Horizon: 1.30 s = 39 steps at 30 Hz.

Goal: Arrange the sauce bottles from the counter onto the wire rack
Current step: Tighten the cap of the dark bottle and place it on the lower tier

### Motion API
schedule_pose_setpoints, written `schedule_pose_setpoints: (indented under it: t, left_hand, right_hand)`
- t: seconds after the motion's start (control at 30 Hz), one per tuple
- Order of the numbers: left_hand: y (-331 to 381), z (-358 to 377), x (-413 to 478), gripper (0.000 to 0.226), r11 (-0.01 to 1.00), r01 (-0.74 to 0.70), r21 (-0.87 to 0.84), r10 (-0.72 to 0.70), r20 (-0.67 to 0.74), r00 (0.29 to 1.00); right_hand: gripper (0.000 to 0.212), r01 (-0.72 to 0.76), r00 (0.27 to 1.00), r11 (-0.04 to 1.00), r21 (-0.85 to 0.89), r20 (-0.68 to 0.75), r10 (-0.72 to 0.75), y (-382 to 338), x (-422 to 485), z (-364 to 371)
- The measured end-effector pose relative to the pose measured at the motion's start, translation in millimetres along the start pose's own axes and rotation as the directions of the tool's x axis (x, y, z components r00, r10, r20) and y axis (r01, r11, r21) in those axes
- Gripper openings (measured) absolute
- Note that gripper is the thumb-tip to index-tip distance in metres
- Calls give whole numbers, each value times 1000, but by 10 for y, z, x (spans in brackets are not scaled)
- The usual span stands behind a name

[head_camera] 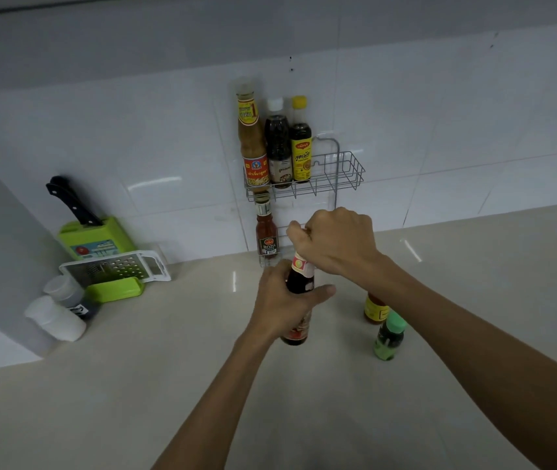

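A two-tier wire rack (348, 171) hangs on the tiled wall. Its upper shelf holds a tan sauce bottle (251, 144), a dark bottle with a white cap (277, 147) and a yellow-capped bottle (301, 147) on the left; the right half is bare. A red chilli sauce bottle (266, 232) stands on the lower shelf. My left hand (282, 300) grips the body of a dark sauce bottle (299, 279) above the counter. My right hand (338, 239) is closed around that bottle's top, hiding its cap.
On the counter to the right stand an orange-yellow bottle (373, 308), partly behind my right forearm, and a small green-capped bottle (389, 335). At the left are a green knife block (95, 239) with a black knife, a grater (114, 268) and two white shakers (56, 317).
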<state>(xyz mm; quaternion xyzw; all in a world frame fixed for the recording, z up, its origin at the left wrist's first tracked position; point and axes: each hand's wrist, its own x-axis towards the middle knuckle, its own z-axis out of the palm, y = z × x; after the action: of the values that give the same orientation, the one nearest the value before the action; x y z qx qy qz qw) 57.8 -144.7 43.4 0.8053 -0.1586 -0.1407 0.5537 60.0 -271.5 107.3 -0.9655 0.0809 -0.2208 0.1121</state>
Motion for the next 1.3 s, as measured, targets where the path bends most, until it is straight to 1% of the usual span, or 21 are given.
schedule_pose_setpoints:
  t: [0.07,0.1,0.13,0.2,0.23,0.27,0.37,0.43,0.5,0.57,0.6,0.67,0.7,0.8,0.87,0.93,1.0,1.1,1.2,1.3]
  left_hand:
    - [-105,-122,51,68,992,13,125,-28,122,992]
    - [-171,-160,63,72,979,2,202,-32,148,988]
    - [-233,-179,81,72,967,-23,252,-12,134,991]
    - [-291,-173,131,64,955,-100,280,93,39,995]
    - [-292,-162,167,59,947,-147,285,149,15,989]
    - [-276,-151,201,56,942,-178,284,183,9,983]
    - [-287,-163,329,54,937,-219,273,229,-4,973]
    - [-305,-189,405,53,930,-240,277,258,-29,966]
    - [-307,-239,493,52,924,-258,283,279,-36,959]
    - [-297,-295,597,52,920,-269,286,289,-30,957]
    - [-292,-319,649,52,914,-279,293,299,-23,954]
    - [-281,-345,747,56,891,-309,332,327,1,945]
    - [-289,-351,808,58,890,-310,335,328,4,945]
    - [-335,-398,1026,63,929,-195,314,217,-35,976]
    - [-423,-472,1210,69,916,-132,380,168,-63,984]
    - [-514,-543,1366,69,908,-64,413,94,-54,994]
    - [-561,-581,1480,65,904,-15,428,37,-43,998]
    - [-661,-567,1653,61,891,13,455,-4,-22,1000]
    - [-749,-536,1809,55,873,55,485,-51,-22,998]
    - [-782,-481,1914,50,876,70,477,-71,-15,997]
  right_hand:
    - [49,-13,1000,1000,-2,-18,13,4,48,-30]
    - [49,-19,999,1000,3,-27,19,9,71,-41]
    - [49,-28,999,999,19,-37,29,19,92,-41]
    - [50,-47,998,995,83,-48,51,19,114,-21]
    - [51,-55,997,992,112,-52,61,7,114,-1]
    - [51,-64,996,989,131,-56,72,-5,113,29]
    - [56,-94,992,980,176,-61,107,-14,139,67]
    - [58,-80,996,970,229,-12,85,39,182,66]
    - [57,-59,994,951,305,109,27,128,215,109]
    - [56,-51,968,921,386,247,-51,231,221,204]
    - [53,-57,953,897,438,293,-83,274,227,263]
    - [42,-97,940,839,536,327,-100,326,245,378]
    - [37,-111,945,827,551,316,-84,334,276,433]
    - [33,-154,964,845,512,264,16,344,419,609]
    - [28,-226,966,824,520,232,118,363,522,768]
    - [26,-270,961,807,525,200,192,396,623,963]
    - [24,-277,960,803,527,191,206,425,705,1166]
    - [21,-272,960,800,536,207,188,436,834,1411]
    - [28,-299,946,821,487,264,189,449,982,1659]
    - [37,-337,923,823,456,332,194,470,1121,1873]
